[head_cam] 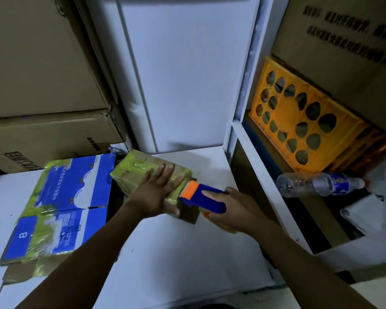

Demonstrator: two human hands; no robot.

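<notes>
A small cardboard parcel [134, 172] wrapped in yellow-green tape lies on the white table [176, 241] near its far edge. My left hand [156, 190] lies flat on top of the parcel, fingers straight and spread. My right hand [232, 210] grips a blue tape dispenser [204, 198] with an orange front end. That orange end touches the right edge of the parcel. A roll of yellowish tape shows partly under my right hand.
A flattened blue and white carton [65, 201] with yellow-green tape lies at the table's left. Large cardboard boxes [42, 74] are stacked behind it. To the right, a shelf holds an orange crate [310, 121], a plastic bottle [316, 184] on its side and folded white paper [363, 212].
</notes>
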